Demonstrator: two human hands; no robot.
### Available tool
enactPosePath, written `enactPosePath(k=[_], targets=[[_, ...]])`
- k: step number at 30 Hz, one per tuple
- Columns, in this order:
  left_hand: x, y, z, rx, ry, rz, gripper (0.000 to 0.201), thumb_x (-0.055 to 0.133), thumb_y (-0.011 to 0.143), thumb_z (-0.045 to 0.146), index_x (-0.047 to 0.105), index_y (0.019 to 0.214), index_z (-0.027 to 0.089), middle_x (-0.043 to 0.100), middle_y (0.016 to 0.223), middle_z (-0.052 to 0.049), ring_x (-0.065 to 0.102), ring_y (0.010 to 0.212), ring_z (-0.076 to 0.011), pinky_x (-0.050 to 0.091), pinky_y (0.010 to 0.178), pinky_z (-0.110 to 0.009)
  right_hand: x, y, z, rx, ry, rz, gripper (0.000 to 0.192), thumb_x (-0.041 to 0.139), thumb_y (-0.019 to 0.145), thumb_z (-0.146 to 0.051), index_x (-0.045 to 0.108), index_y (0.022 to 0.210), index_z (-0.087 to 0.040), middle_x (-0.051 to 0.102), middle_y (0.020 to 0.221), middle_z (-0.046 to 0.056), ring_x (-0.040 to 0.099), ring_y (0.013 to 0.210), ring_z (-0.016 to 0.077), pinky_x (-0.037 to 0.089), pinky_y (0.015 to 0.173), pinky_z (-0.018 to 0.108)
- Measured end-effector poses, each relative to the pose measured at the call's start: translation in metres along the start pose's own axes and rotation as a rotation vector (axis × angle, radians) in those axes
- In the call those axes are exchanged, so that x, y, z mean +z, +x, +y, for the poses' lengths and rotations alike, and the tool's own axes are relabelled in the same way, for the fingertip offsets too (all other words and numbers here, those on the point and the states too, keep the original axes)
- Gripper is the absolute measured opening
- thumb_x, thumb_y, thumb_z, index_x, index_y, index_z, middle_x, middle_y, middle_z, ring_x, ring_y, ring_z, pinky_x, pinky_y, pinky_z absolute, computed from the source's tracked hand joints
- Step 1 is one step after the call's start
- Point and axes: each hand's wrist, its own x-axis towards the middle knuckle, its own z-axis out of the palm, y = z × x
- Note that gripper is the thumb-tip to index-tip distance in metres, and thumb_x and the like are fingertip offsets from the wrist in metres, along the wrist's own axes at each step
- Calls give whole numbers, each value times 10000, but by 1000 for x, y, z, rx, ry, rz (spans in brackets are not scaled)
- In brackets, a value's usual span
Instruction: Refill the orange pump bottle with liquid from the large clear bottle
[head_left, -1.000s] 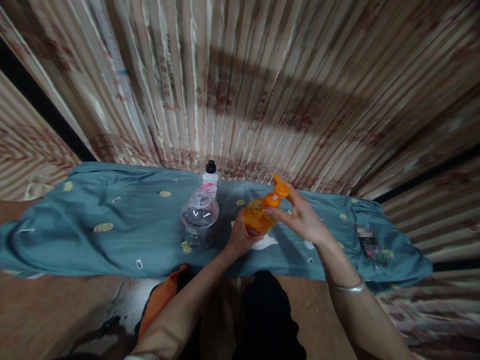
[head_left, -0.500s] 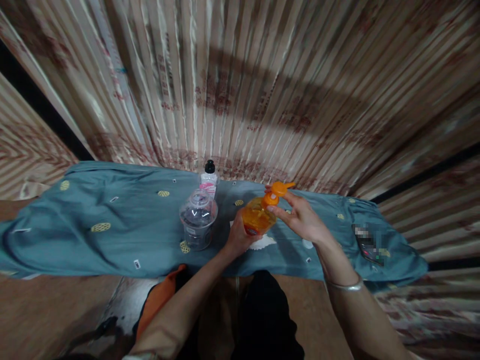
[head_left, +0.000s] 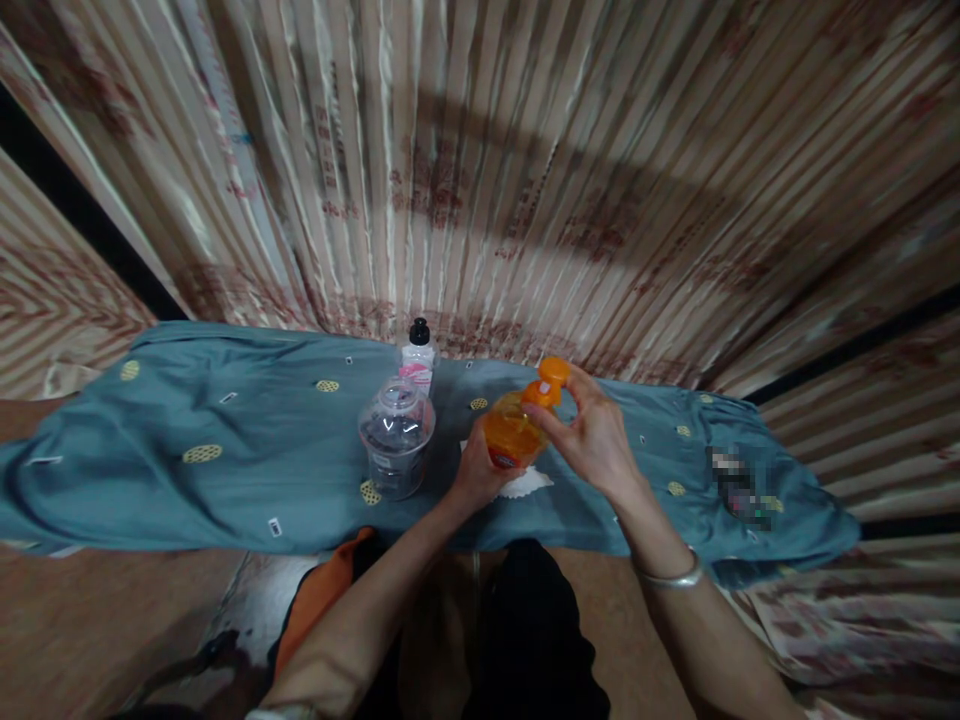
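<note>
A clear pump bottle (head_left: 517, 425) of orange liquid stands tilted above the cloth, with my left hand (head_left: 480, 470) wrapped round its lower left side. The fingers of my right hand (head_left: 596, 430) are closed on its orange pump head (head_left: 550, 380), thumb at the collar. Under the bottle lies a torn-edged white paper (head_left: 529, 484), partly hidden. To the left stands a clear plastic cup with a domed lid (head_left: 397, 440). Just behind the cup is a bottle with a black cap and a pink-and-white label (head_left: 418, 362).
A blue-green cloth (head_left: 262, 430) with yellow pineapple prints covers the narrow table. A blurred-out dark object, perhaps a phone (head_left: 739, 488), lies at the right end. Pleated curtains (head_left: 480, 180) hang close behind the table.
My right hand has turned about the pump head, and the orange spout that pointed right is now out of sight. My left hand has stayed nearly still on the bottle.
</note>
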Motion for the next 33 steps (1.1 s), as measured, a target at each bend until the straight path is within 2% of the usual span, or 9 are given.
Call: enactPosePath(k=[3, 6, 8, 14, 17, 21, 27, 30, 33], targets=[[0, 0, -3, 19, 9, -1, 880, 956, 630, 373, 532, 1386, 221, 672, 1322, -123, 659, 1204, -330, 520, 1050, -541, 1, 0, -2, -6, -29, 31, 580, 719, 879, -628, 716, 1250, -181, 707, 1392, 192, 598, 1394, 382, 448, 1194, 586], [0, 0, -4, 35, 18, -7, 705, 872, 776, 417, 574, 1375, 198, 643, 1363, -137, 642, 1216, -329, 516, 1043, -571, -9, 3, 0, -42, 80, -179, 556, 659, 931, -620, 685, 1316, -219, 720, 1389, 135, 652, 1333, 323, 490, 1166, 521], [1, 0, -3, 33, 15, -10, 707, 873, 769, 410, 572, 1372, 198, 644, 1363, -136, 645, 1211, -329, 517, 1039, -572, -13, 4, 0, -60, 125, -273, 470, 572, 994, -591, 706, 1275, -238, 756, 1317, 107, 699, 1257, 292, 530, 1121, 489], [0, -1, -1, 2, -8, 1, 920, 966, 568, 362, 511, 1352, 201, 681, 1304, -139, 664, 1209, -351, 523, 1044, -529, 3, -1, -4, 16, -65, 46, 541, 695, 897, -622, 734, 1197, -174, 728, 1336, 200, 608, 1373, 391, 466, 1169, 583], [1, -1, 0, -8, -13, 1, 911, 961, 574, 370, 498, 1343, 210, 681, 1303, -139, 661, 1222, -355, 525, 1042, -529, 0, -2, -2, 32, 18, -51, 622, 725, 869, -629, 685, 1302, -183, 722, 1365, 171, 645, 1327, 364, 494, 1144, 545], [2, -1, 1, -20, -11, 3, 884, 957, 567, 302, 506, 1323, 219, 688, 1294, -126, 673, 1204, -349, 530, 1036, -524, -9, 1, -1, -8, 147, -232, 443, 597, 979, -554, 709, 1264, -234, 763, 1308, 96, 706, 1234, 293, 534, 1090, 466], [1, 0, 1, -25, 5, 18, 939, 973, 532, 323, 501, 1337, 214, 670, 1332, -134, 650, 1242, -364, 503, 1067, -551, 4, -2, -8, 83, -30, 56, 532, 762, 837, -597, 738, 1179, -190, 723, 1367, 180, 623, 1350, 386, 482, 1143, 557], [1, 0, 3, -28, 7, 11, 917, 968, 536, 294, 510, 1327, 215, 671, 1336, -133, 651, 1240, -355, 499, 1069, -540, -1, -3, -4, 82, 67, -59, 626, 757, 849, -586, 670, 1335, -202, 719, 1389, 144, 649, 1323, 353, 495, 1134, 525], [2, -1, 5, -27, 3, 6, 882, 957, 548, 260, 525, 1317, 222, 673, 1335, -120, 656, 1234, -341, 502, 1070, -523, -8, -2, -1, 39, 158, -194, 465, 650, 947, -535, 701, 1297, -234, 761, 1319, 91, 696, 1247, 313, 530, 1084, 477]])
